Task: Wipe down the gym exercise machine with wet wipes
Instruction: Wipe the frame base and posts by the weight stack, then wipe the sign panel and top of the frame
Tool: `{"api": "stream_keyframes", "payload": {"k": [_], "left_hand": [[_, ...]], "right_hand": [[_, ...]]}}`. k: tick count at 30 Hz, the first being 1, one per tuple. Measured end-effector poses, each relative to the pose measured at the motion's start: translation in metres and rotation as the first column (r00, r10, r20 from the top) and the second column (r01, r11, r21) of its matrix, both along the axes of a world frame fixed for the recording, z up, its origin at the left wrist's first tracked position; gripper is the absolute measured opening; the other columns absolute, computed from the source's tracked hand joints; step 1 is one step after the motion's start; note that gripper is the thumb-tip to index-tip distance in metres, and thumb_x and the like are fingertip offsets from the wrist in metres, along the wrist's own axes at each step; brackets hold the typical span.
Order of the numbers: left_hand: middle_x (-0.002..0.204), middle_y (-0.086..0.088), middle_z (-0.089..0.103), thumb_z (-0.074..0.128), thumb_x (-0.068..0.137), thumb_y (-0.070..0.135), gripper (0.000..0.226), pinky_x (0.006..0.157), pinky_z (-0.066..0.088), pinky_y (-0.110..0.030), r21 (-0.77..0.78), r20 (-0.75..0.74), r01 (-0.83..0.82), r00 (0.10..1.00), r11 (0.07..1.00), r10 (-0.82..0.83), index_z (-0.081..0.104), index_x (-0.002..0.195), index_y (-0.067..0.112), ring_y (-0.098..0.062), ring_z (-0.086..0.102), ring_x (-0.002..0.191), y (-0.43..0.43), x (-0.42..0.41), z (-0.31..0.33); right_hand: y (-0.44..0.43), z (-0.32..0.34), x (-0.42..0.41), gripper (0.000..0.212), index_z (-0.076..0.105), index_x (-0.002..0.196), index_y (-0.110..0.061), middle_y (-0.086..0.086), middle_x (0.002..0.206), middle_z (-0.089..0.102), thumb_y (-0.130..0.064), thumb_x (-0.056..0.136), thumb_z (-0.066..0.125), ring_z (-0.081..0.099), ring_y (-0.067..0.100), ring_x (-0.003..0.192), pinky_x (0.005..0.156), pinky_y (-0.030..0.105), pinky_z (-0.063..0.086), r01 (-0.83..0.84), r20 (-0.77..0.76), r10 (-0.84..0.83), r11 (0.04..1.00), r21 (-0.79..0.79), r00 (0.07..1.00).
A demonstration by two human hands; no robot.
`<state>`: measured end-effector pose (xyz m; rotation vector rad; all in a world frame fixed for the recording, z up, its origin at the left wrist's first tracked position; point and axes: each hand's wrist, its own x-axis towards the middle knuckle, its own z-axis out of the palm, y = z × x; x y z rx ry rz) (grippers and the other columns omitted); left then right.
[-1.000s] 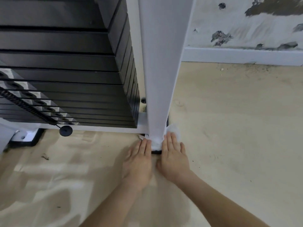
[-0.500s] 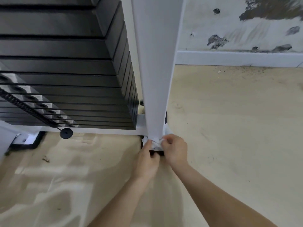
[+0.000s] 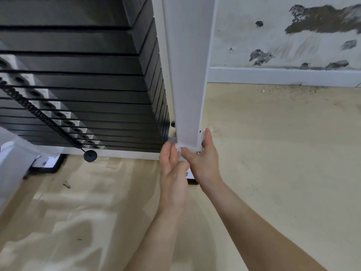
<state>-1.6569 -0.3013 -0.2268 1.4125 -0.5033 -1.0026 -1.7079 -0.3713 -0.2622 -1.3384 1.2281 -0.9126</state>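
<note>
White wipe [image 3: 179,148] round post [image 3: 187,75] foot, pinched by left hand [image 3: 172,173], right hand [image 3: 204,163].

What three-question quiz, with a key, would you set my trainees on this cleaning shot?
1. True or false: one hand rests on the black weight stack.
2. The wet wipe is wrapped round: A) the coiled cord; B) the foot of the white post; C) the skirting board.
3. Fill in: the round black knob lies to the ___ of both hands.

Key
1. False: the left hand and right hand are both at the post.
2. B.
3. Left.
</note>
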Motion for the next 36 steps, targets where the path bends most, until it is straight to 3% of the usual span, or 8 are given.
{"api": "stream_keyframes", "payload": {"k": [5, 11, 16, 19, 23, 28, 32, 36], "left_hand": [[0.131, 0.012, 0.061, 0.041, 0.086, -0.008, 0.057, 0.092, 0.046, -0.023, 0.045, 0.034, 0.029, 0.999, 0.999, -0.03, 0.051, 0.128, 0.029, -0.003, 0.057, 0.119, 0.006, 0.015, 0.008], [0.141, 0.012, 0.054, 0.04, 0.09, -0.01, 0.056, 0.112, 0.034, -0.022, -0.196, 0.079, 0.052, 0.996, 0.979, -0.037, 0.047, 0.135, 0.022, 0.005, 0.042, 0.133, 0.013, 0.01, 0.036], [0.129, 0.035, 0.054, 0.042, 0.092, -0.007, 0.059, 0.108, 0.036, -0.018, -0.126, 0.198, 0.16, 0.971, 0.979, -0.134, 0.048, 0.13, 0.037, 0.014, 0.043, 0.126, 0.011, 0.006, 0.042], [0.133, 0.022, 0.058, 0.047, 0.092, -0.004, 0.052, 0.102, 0.042, -0.02, -0.081, 0.182, 0.136, 0.976, 0.987, -0.119, 0.055, 0.121, 0.038, 0.007, 0.049, 0.125, 0.014, 0.008, 0.046], [0.124, 0.021, 0.063, 0.044, 0.1, 0.0, 0.037, 0.097, 0.042, -0.01, -0.232, 0.266, 0.127, 0.962, 0.964, -0.063, 0.058, 0.124, 0.024, 0.008, 0.052, 0.121, 0.022, 0.015, 0.085], [0.12, 0.033, 0.057, 0.045, 0.101, 0.007, 0.042, 0.085, 0.036, 0.0, -0.115, 0.464, 0.179, 0.879, 0.977, -0.107, 0.052, 0.117, 0.045, 0.024, 0.048, 0.109, 0.015, 0.02, 0.103], [0.128, 0.02, 0.054, 0.046, 0.099, 0.009, 0.043, 0.08, 0.034, 0.004, -0.028, 0.572, 0.182, 0.81, 0.983, -0.133, 0.049, 0.115, 0.048, 0.026, 0.048, 0.099, 0.013, 0.023, 0.107], [0.097, 0.023, 0.057, 0.045, 0.094, 0.014, 0.046, 0.082, 0.041, -0.004, -0.154, 0.674, 0.201, 0.737, 0.967, -0.046, 0.054, 0.134, 0.036, 0.012, 0.054, 0.088, 0.015, 0.032, 0.137]], "right_hand": [[-0.013, 0.0, 0.008, 0.071, 0.049, 0.122, -0.024, 0.008, 0.109, 0.062, -0.048, 0.059, 0.073, 0.061, 0.029, 0.103, 0.074, 0.038, 0.057, -0.106, -0.104, 0.103, 0.994, -0.029, 0.989], [-0.017, 0.039, 0.0, 0.103, -0.006, 0.156, -0.026, -0.011, 0.121, 0.054, -0.021, 0.087, 0.071, 0.058, 0.008, 0.097, 0.074, 0.001, 0.041, -0.085, -0.08, 0.07, 0.975, -0.205, 0.994], [-0.009, 0.025, 0.0, 0.09, 0.018, 0.154, -0.025, 0.001, 0.118, 0.062, -0.047, 0.08, 0.065, 0.063, 0.021, 0.105, 0.077, 0.026, 0.056, -0.137, -0.109, 0.127, 0.987, -0.083, 0.986], [-0.006, 0.039, 0.005, 0.075, 0.03, 0.149, -0.026, 0.007, 0.116, 0.063, -0.03, 0.082, 0.063, 0.061, 0.025, 0.107, 0.081, 0.036, 0.055, -0.098, -0.1, 0.085, 0.986, -0.132, 0.991], [-0.014, 0.09, 0.015, 0.079, 0.016, 0.156, -0.022, 0.001, 0.142, 0.051, 0.001, 0.089, 0.051, 0.052, 0.014, 0.123, 0.1, 0.025, 0.044, -0.007, 0.013, 0.013, 0.926, -0.378, 1.0], [-0.007, 0.069, 0.011, 0.073, 0.014, 0.155, -0.029, 0.002, 0.14, 0.053, -0.02, 0.093, 0.05, 0.057, 0.021, 0.12, 0.097, 0.043, 0.049, -0.056, -0.045, 0.043, 0.939, -0.339, 0.998], [-0.004, 0.092, 0.009, 0.072, 0.014, 0.156, -0.022, 0.003, 0.132, 0.059, -0.016, 0.097, 0.055, 0.061, 0.019, 0.105, 0.082, 0.014, 0.046, -0.046, -0.094, 0.006, 0.904, -0.424, 0.996], [-0.023, 0.17, 0.021, 0.08, 0.006, 0.156, -0.017, -0.012, 0.131, 0.049, -0.021, 0.096, 0.059, 0.059, 0.006, 0.099, 0.083, 0.007, 0.043, 0.119, 0.1, -0.07, 0.744, -0.658, 0.992]]}}
